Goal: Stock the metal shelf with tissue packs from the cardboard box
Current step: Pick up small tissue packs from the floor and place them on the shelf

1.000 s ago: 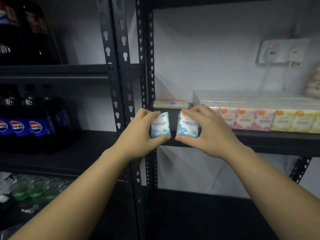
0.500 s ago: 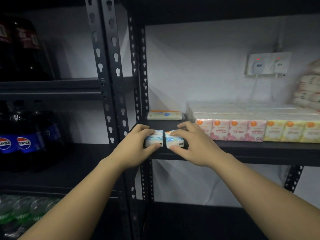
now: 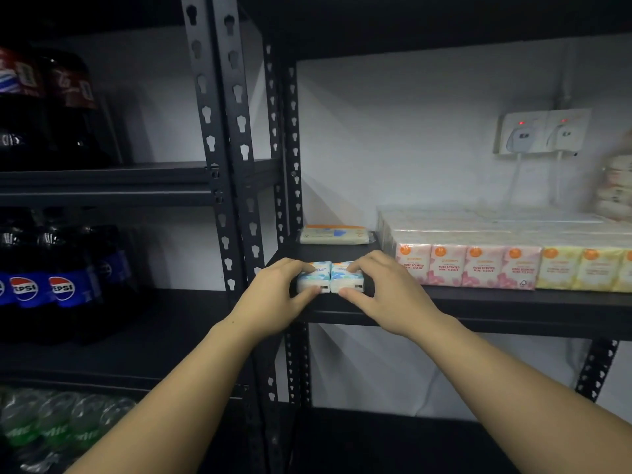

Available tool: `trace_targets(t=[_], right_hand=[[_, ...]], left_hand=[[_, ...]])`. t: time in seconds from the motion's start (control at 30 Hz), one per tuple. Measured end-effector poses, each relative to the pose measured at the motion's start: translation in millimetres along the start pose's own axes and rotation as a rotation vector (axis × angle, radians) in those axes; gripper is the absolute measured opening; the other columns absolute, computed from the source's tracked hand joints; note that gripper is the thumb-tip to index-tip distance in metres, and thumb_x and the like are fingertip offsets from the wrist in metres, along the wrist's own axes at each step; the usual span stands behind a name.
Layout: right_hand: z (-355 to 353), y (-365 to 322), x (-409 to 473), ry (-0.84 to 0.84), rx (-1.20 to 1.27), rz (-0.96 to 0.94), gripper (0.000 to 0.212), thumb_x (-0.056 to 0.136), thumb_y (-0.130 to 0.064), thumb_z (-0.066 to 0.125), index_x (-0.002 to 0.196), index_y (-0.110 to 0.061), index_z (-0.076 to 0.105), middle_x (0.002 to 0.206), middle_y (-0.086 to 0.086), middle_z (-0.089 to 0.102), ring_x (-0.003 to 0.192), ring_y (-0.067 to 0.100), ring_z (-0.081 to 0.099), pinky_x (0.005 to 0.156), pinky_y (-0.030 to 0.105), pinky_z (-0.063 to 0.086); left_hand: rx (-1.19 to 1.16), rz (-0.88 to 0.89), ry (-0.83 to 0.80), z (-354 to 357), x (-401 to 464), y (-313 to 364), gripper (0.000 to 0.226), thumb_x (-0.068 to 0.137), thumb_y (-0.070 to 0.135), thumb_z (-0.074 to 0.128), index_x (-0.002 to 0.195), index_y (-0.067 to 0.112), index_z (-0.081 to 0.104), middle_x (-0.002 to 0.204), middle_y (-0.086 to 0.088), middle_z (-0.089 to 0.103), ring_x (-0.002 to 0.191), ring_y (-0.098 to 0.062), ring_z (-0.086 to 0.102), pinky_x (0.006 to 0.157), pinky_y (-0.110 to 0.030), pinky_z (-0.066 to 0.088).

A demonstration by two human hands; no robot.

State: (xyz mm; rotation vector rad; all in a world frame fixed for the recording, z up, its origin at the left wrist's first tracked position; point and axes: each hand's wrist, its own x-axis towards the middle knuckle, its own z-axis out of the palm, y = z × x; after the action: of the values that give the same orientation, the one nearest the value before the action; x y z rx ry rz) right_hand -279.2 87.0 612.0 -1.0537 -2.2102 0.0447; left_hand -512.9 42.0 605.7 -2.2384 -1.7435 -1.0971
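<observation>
Dim stockroom, pale plaster wall (image 3: 393, 138) behind black metal shelving. Shelf (image 3: 478, 299) is flat dark sheet metal on perforated angle-iron posts (image 3: 236, 131) with keyhole slots.

Counts, tissue packs: two blue-and-white packs, four pink packs (image 3: 465, 265) in a front row, at least three yellow packs (image 3: 581, 268) continuing toward 3 o'clock and cut by the frame edge. One flat pack (image 3: 335, 234) lies at the back, at 12 o'clock from the hands. More rows behind the pink and yellow ones; blurred, not countable.

Left hand (image 3: 273, 302): fingers curled over the top of left blue pack (image 3: 313, 277), thumb on its front face; holding it. Right hand (image 3: 386, 299): same grip on right blue pack (image 3: 347, 277). Both packs sit on the front edge of the shelf, side by side and touching, at 9 o'clock from the pink row. Small rectangular blocks, glossy soft film wrap.

Wall, 2 o'clock: two white sockets (image 3: 543, 131), each with a plug in and a red light. At 3 o'clock, a stack of pale wrapped bundles (image 3: 615, 186), blurred.

Neighbouring rack, 9 o'clock: dark cola bottles (image 3: 51, 278) with blue labels, plastic, rounded; red-labelled bottles (image 3: 51, 97) one tier up; green-labelled clear bottles (image 3: 51, 425) at 7 o'clock. Bottle counts uncertain, too dark.
</observation>
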Motion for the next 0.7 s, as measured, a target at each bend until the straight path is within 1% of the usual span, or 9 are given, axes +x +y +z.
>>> trace_targets(t=[0.1,0.2,0.3,0.4,0.47,0.53,0.63,0.7], right_hand=[[-2,0,1,-0.014,-0.017,-0.019,0.054,0.092,-0.057,0.065,0.136,-0.026,0.061,0.129,-0.013,0.055,0.12,0.008,0.049,0.102,0.035,0.047],[-12,1,1,0.023,-0.036,-0.058,0.054,0.092,-0.057,0.064,0.137,-0.027,0.06,0.13,-0.013,0.054,0.123,0.008,0.046,0.102,0.034,0.045],[-26,3,5,0.107,-0.053,-0.106,0.047,0.093,-0.055,0.062,0.129,-0.025,0.065,0.123,-0.011,0.057,0.121,0.009,0.045,0.099,0.033,0.046],[-40,10,14,0.192,-0.14,-0.128,0.048,0.09,-0.059,0.055,0.117,-0.023,0.07,0.113,-0.007,0.062,0.112,0.016,0.049,0.095,0.041,0.047],[-51,18,20,0.229,-0.22,-0.09,0.046,0.09,-0.058,0.056,0.114,-0.023,0.072,0.112,-0.006,0.064,0.112,0.02,0.05,0.096,0.043,0.044],[-62,26,25,0.246,-0.287,-0.02,0.042,0.093,-0.057,0.058,0.116,-0.024,0.071,0.117,-0.005,0.065,0.117,0.022,0.05,0.097,0.043,0.04],[-73,43,31,0.215,-0.356,0.128,0.049,0.095,-0.061,0.052,0.123,-0.025,0.069,0.126,-0.002,0.065,0.124,0.024,0.05,0.101,0.045,0.038],[-76,54,34,0.156,-0.347,0.207,0.054,0.095,-0.064,0.049,0.124,-0.023,0.068,0.128,0.001,0.064,0.125,0.025,0.05,0.102,0.045,0.039]], left_hand=[[-0.012,0.006,0.021,-1,1,2,0.047,0.094,0.046,0.07,0.136,0.028,0.063,0.13,0.015,0.06,0.116,-0.002,0.056,0.099,-0.022,0.046],[0.01,0.054,0.065,1,3,11,0.045,0.092,0.049,0.07,0.134,0.033,0.064,0.124,0.016,0.056,0.115,-0.003,0.051,0.094,-0.024,0.046],[0.094,0.115,0.087,6,7,25,0.038,0.093,0.05,0.069,0.128,0.034,0.07,0.118,0.014,0.059,0.112,-0.009,0.051,0.091,-0.028,0.047],[0.185,0.153,0.049,13,11,36,0.037,0.095,0.052,0.066,0.126,0.032,0.072,0.119,0.01,0.062,0.112,-0.014,0.053,0.089,-0.03,0.048],[0.226,0.148,0.027,16,15,38,0.035,0.098,0.051,0.062,0.127,0.034,0.071,0.121,0.01,0.062,0.113,-0.013,0.052,0.086,-0.029,0.047],[0.235,0.129,0.018,15,20,37,0.032,0.1,0.049,0.059,0.126,0.034,0.07,0.121,0.01,0.062,0.113,-0.013,0.052,0.084,-0.028,0.045],[0.239,0.108,-0.026,16,32,32,0.03,0.1,0.047,0.059,0.123,0.033,0.07,0.12,0.008,0.063,0.114,-0.015,0.054,0.089,-0.031,0.048],[0.239,0.095,-0.048,18,42,28,0.028,0.099,0.047,0.061,0.121,0.033,0.071,0.119,0.007,0.063,0.115,-0.016,0.055,0.092,-0.033,0.049]])
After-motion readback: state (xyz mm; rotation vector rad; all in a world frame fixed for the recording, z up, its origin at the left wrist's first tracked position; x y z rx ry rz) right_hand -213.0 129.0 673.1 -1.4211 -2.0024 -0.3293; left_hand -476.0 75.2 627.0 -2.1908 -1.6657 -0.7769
